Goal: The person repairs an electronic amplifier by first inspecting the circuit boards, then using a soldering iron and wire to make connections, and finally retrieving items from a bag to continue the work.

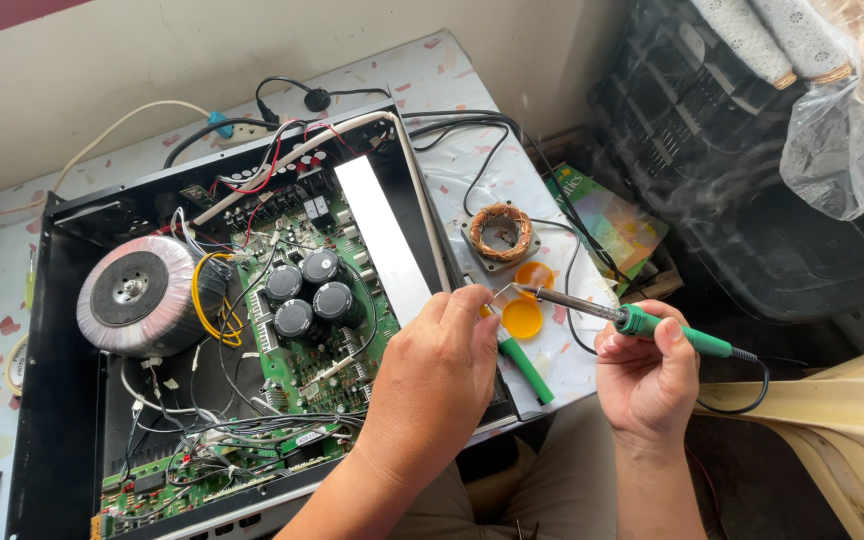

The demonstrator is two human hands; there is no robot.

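Pale speckled tabletop set against a plain wall holds an opened black amplifier chassis, seen from above by a head-worn camera. Inside the chassis, a large round transformer wrapped in grey sits at the left. Beside it lies a green circuit board carrying four black cylindrical capacitors, with many thin wires running across. A long silver metal strip runs along the board's right edge.

At the chassis's right edge, the person's left hand is curled, fingers pinched together around a thin length of solder wire that pokes up from the fingertips. The right hand is closed in a firm grip around the green handle of a soldering iron, whose metal tip points left and meets the wire's end, just above a small orange tin on the table. A green-handled tool lies partly hidden under the left hand. A copper coil on a square mount sits just beyond the tin. Faint smoke drifts at the upper right, before dark crates and a clear plastic bag.
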